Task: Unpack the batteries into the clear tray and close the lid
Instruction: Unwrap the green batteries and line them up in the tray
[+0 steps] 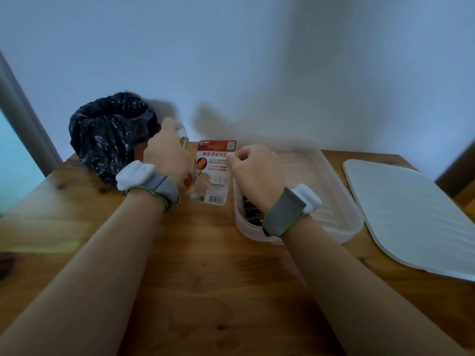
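Near tabletop [218, 278] open; bin [110, 134] blocks far left, lid [411, 214] fills right

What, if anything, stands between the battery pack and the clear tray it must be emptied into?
Nothing visible does. The battery pack, pinched by the right hand, is just left of the clear tray, whose top is open; the lid lies on the table, right of the tray.

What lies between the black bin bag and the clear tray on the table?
In the head view: the red battery card and the left hand, gripping clear packaging.
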The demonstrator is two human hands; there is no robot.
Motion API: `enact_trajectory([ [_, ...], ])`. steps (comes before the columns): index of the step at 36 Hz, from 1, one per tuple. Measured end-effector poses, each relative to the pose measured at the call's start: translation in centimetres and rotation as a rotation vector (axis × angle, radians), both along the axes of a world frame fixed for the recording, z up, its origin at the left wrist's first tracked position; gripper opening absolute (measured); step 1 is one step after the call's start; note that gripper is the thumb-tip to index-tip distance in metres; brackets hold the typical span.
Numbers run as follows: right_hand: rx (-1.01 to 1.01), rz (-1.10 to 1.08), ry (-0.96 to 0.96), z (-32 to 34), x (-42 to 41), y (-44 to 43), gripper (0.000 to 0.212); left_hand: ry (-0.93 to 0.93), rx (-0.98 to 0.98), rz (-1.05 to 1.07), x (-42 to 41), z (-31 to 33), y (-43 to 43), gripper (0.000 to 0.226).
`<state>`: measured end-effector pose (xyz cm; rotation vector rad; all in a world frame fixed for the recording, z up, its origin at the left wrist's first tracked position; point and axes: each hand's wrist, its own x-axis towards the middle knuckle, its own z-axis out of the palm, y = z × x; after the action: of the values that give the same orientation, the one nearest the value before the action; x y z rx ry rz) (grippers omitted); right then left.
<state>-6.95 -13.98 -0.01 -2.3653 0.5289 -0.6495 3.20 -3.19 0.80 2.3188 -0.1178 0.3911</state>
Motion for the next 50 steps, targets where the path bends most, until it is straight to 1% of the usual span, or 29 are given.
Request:
enact_trajectory([
  [2, -0.078, -0.005, 0.019, -0.5, 0.3, 0.2, 0.043, -0.008, -0.100, -0.012, -0.3, 0.6, 0.1, 0.042],
  [3, -0.111, -0.003, 0.038, -0.6, 0.4, 0.3, 0.042, -0.027, -0.134, -0.061, -0.2, 0.8, 0.4, 0.046],
  [5, -0.171, 0.000, 0.087, -0.9, 0.7, 0.6, 0.038, -0.060, -0.235, -0.234, 0.0, 1.0, 1.1, 0.049],
  [7, -0.216, -0.002, 0.131, -1.0, 0.8, 0.6, 0.037, -0.046, -0.384, -0.381, 0.3, 1.1, 1.3, 0.047],
  [11, -0.291, 0.027, 0.167, -0.5, 0.6, 0.4, 0.035, 0.125, -0.755, -0.530, -0.8, 1.9, 0.6, 0.031],
  [14, -0.294, 0.006, 0.134, 0.2, 0.0, 0.1, 0.031, 0.237, -0.908, -0.612, -2.0, 2.0, -0.3, 0.024],
  [16, -0.216, -0.002, 0.083, 0.7, -0.5, -0.3, 0.027, 0.282, -0.959, -0.659, -2.6, 1.8, -0.8, 0.025],
  [20, 0.075, -0.019, -0.047, 1.5, -1.8, -1.4, 0.021, 0.267, -0.947, -0.695, -3.5, 1.0, -1.6, 0.029],
  [21, 0.143, -0.014, -0.068, 1.7, -2.2, -1.7, 0.022, 0.263, -0.929, -0.703, -3.6, 0.9, -1.6, 0.029],
  [23, 0.265, 0.004, -0.099, 2.1, -3.0, -2.4, 0.030, 0.274, -0.881, -0.737, -3.9, 0.8, -1.6, 0.030],
  [25, 0.392, 0.058, -0.140, 2.8, -4.0, -2.9, 0.035, 0.279, -0.827, -0.779, -4.3, 1.0, -1.5, 0.029],
  [28, 0.570, 0.200, -0.193, 3.3, -5.1, -3.1, 0.030, 0.245, -0.728, -0.844, -5.0, 1.3, -1.4, 0.025],
  [30, 0.584, 0.273, -0.212, 3.1, -5.6, -3.1, 0.027, 0.238, -0.668, -0.900, -5.3, 1.4, -1.3, 0.025],
  [32, 0.555, 0.311, -0.252, 2.6, -5.9, -2.9, 0.028, 0.226, -0.593, -0.953, -5.7, 1.5, -1.1, 0.025],
  [35, 0.493, 0.262, -0.324, 2.0, -6.2, -2.8, 0.026, 0.202, -0.550, -0.994, -6.0, 1.5, -1.1, 0.024],
  [38, 0.507, 0.219, -0.373, 1.4, -6.2, -3.4, 0.020, 0.205, -0.539, -1.024, -6.2, 1.8, -1.1, 0.026],
  [41, 0.461, 0.170, -0.364, 1.1, -6.2, -4.4, 0.015, 0.211, -0.496, -1.055, -6.4, 2.0, -1.1, 0.031],
  [43, 0.431, 0.157, -0.358, 0.8, -6.3, -5.1, 0.016, 0.182, -0.452, -1.054, -6.3, 1.7, -1.2, 0.028],
  [46, 0.393, 0.154, -0.367, 0.6, -6.2, -5.7, 0.014, 0.109, -0.413, -1.025, -6.1, 1.2, -1.5, 0.016],
  [47, 0.386, 0.158, -0.370, 0.6, -6.2, -5.8, 0.011, 0.095, -0.412, -1.007, -6.0, 1.0, -1.6, 0.016],
  [50, 0.352, 0.178, -0.353, 0.6, -6.4, -5.9, 0.011, 0.063, -0.428, -0.955, -5.8, 1.0, -1.7, 0.032],
])
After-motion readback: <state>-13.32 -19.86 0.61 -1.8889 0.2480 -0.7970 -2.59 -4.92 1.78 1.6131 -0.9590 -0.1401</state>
